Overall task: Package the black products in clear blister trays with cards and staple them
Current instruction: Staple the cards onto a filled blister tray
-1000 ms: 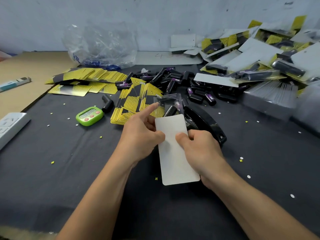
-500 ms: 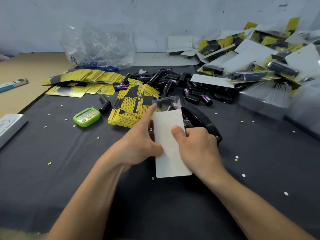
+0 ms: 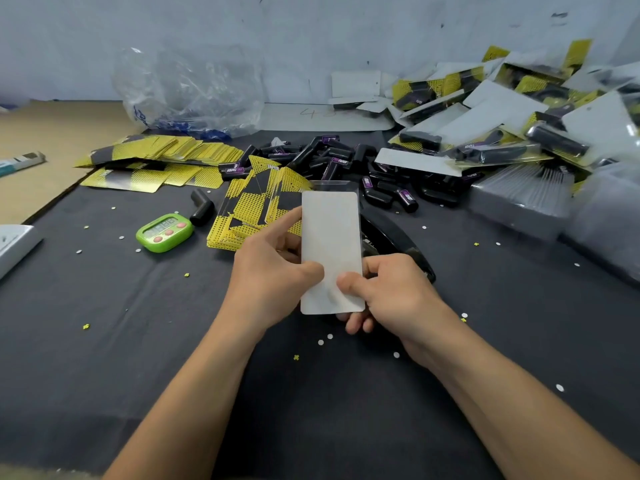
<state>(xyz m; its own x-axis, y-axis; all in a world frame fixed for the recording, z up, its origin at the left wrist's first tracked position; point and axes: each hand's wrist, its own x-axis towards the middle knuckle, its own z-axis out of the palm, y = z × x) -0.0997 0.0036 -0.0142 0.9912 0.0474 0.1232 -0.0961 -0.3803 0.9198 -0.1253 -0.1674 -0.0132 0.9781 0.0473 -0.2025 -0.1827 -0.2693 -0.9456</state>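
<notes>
- card [image 3: 330, 237]: matt white paperboard, smooth
- blister tray [image 3: 332, 185]: clear glossy plastic
- black products [image 3: 334, 157]: smooth plastic, slight sheen
- surface [image 3: 104, 341]: dark matt cloth
- timer [image 3: 164, 232]: glossy green plastic
- bag [image 3: 190, 88]: crinkled clear plastic film
- stapler [image 3: 398, 239]: glossy black plastic
- cardboard sheet [image 3: 52, 133]: matt brown

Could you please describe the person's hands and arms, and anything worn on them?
Both the left hand and the right hand are bare: no gloves, rings or tape on the fingers. The forearms are uncovered down to the frame's bottom edge, with no sleeves, watch or wristband in view.
</notes>
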